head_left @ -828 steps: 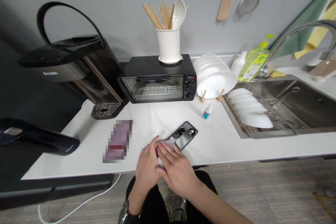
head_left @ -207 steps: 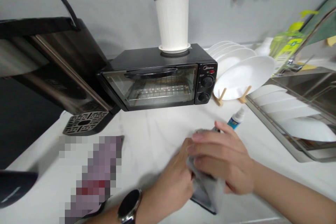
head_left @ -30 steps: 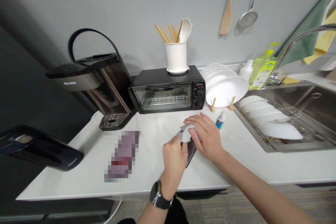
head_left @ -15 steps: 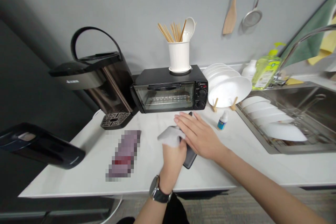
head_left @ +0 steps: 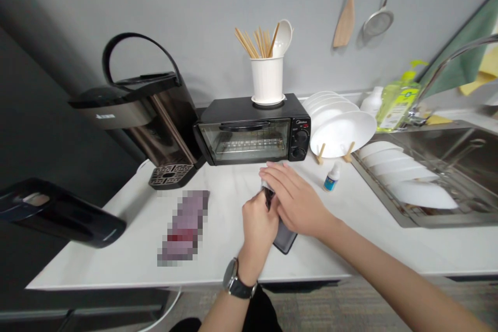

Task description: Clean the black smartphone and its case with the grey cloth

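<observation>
My left hand (head_left: 260,219), with a watch (head_left: 238,281) at its wrist, is closed, fingers curled toward my right hand. A small pale bit of grey cloth (head_left: 265,185) shows above its fingers; most of the cloth is hidden between my hands. My right hand (head_left: 298,199) lies with its fingers stretched out and close together over the cloth and a flat dark slab with rounded corners (head_left: 286,239), phone-like in shape. Only the slab's lower end sticks out below my palm. To the right stands a small spray bottle (head_left: 332,178) with a blue label.
Behind my hands is a black toaster oven (head_left: 252,137) topped by a white utensil cup (head_left: 267,80). On the left are a drink dispenser (head_left: 155,124), a dark tumbler (head_left: 73,215) and a blurred purple item (head_left: 185,225). Racked plates (head_left: 342,132) and a sink (head_left: 383,202) are right.
The grey cloth, spread out to the left of my fingers before, is now mostly hidden between my hands. My left hand has curled and turned upward. The slab's lower end shifted slightly right.
</observation>
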The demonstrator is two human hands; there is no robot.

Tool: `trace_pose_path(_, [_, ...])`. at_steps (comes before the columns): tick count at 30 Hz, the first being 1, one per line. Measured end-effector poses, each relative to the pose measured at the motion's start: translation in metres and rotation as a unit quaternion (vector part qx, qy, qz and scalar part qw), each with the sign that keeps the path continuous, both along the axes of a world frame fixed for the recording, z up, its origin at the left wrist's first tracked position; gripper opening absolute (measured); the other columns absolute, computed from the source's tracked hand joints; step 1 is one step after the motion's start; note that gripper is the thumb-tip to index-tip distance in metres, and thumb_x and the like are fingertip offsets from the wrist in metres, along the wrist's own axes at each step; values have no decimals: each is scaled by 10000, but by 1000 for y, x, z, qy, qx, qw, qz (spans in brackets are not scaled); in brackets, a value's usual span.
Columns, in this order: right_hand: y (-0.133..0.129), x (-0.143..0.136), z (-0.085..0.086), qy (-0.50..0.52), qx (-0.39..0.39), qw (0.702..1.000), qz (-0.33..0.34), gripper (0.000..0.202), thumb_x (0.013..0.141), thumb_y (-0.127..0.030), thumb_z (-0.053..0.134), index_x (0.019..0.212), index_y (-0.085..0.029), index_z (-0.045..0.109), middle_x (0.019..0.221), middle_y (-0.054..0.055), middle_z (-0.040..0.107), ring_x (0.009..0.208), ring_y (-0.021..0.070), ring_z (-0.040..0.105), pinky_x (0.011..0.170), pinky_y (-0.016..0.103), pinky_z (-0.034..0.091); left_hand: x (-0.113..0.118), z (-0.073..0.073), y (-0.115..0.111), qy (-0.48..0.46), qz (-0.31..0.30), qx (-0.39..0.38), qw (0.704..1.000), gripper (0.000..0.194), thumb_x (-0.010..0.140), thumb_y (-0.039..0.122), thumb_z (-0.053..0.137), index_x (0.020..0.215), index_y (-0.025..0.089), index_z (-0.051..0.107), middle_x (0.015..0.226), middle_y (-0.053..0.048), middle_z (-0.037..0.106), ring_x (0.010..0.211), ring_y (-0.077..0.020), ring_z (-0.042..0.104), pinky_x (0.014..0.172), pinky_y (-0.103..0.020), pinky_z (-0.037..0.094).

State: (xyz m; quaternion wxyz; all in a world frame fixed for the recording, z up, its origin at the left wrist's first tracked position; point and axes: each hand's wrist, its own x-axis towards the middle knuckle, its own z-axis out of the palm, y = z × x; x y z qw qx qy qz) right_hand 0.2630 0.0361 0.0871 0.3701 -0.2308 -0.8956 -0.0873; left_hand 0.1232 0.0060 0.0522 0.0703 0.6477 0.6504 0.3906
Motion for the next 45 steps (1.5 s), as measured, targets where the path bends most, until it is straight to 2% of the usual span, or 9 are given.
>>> trace_pose_path(10, [6, 10, -1, 95, -55, 994, -25, 299, 1071, -446, 442, 1047, -188, 592, 1004, 106, 652, 991, 272, 606, 1046, 550, 485, 3, -9, -5, 37, -39, -19, 998, 215, 977, 167, 541, 1109, 209, 706, 837, -46, 780, 724, -209, 733, 634, -264, 437])
trace_pose_path(16, [5, 2, -12, 72, 87, 992, 58, 205, 1028, -115, 476, 1103, -221, 635, 1019, 38, 733, 968, 188, 653, 1042, 416, 506, 3, -9, -1, 137, -34, -82, 987, 255, 885, 55, 525, 761, 174, 715, 776, -96, 769, 716, -240, 741, 639, -290, 443])
trace_pose_path(21, [13, 5, -5, 160, -43, 984, -70, 249, 937, -420, 674, 1032, -198, 616, 982, 94, 686, 901, 259, 647, 762, 413, 566, 4, -8, 0, 135, -30, -73, 988, 276, 963, 103, 500, 879, 173, 753, 828, -108, 787, 773, -246, 763, 661, -291, 459])
trace_pose_path(27, [12, -1, -5, 75, 49, 996, 28, 153, 1027, -156, 489, 1041, -233, 620, 992, 38, 721, 965, 204, 662, 1081, 462, 483, 4, -9, 0, 131, -22, -79, 988, 238, 909, 60, 540, 832, 161, 742, 795, -121, 780, 763, -276, 765, 656, -311, 455])
trace_pose_path(32, [14, -1, -5, 159, -71, 982, -71, 345, 931, -451, 697, 1136, -206, 567, 1059, 105, 679, 995, 280, 657, 924, 481, 565, 3, -8, 0, 117, -25, -73, 990, 265, 958, 91, 515, 899, 181, 757, 831, -103, 794, 785, -261, 770, 653, -303, 442])
trace_pose_path(35, [12, -5, -1, 117, -32, 992, -20, 57, 1004, -254, 521, 1019, -227, 570, 1031, 75, 693, 1052, 255, 653, 1106, 533, 458, 2, -8, 0, 108, -25, -75, 991, 227, 929, 84, 543, 885, 169, 750, 815, -114, 790, 770, -266, 764, 640, -305, 426])
trace_pose_path(37, [11, -6, 1, 69, -3, 997, 27, 150, 1011, -170, 445, 1012, -233, 581, 981, 42, 706, 1003, 220, 662, 1149, 517, 421, 1, -8, 0, 103, -23, -77, 991, 214, 916, 84, 553, 859, 164, 742, 805, -121, 786, 759, -268, 760, 638, -306, 419])
trace_pose_path(42, [10, -6, 6, 151, -131, 973, -112, 312, 908, -452, 702, 1060, -218, 564, 1043, 90, 669, 900, 257, 657, 834, 438, 580, 1, -8, 1, 81, -21, -74, 994, 257, 953, 105, 522, 874, 182, 755, 810, -110, 787, 758, -246, 756, 650, -291, 421])
trace_pose_path(45, [6, -10, 7, 133, -97, 982, -89, 100, 970, -316, 600, 976, -223, 565, 1043, 93, 665, 1053, 280, 641, 1045, 525, 502, 1, -7, 4, 66, -23, -77, 995, 226, 947, 132, 560, 887, 194, 769, 815, -106, 790, 767, -240, 755, 648, -281, 421])
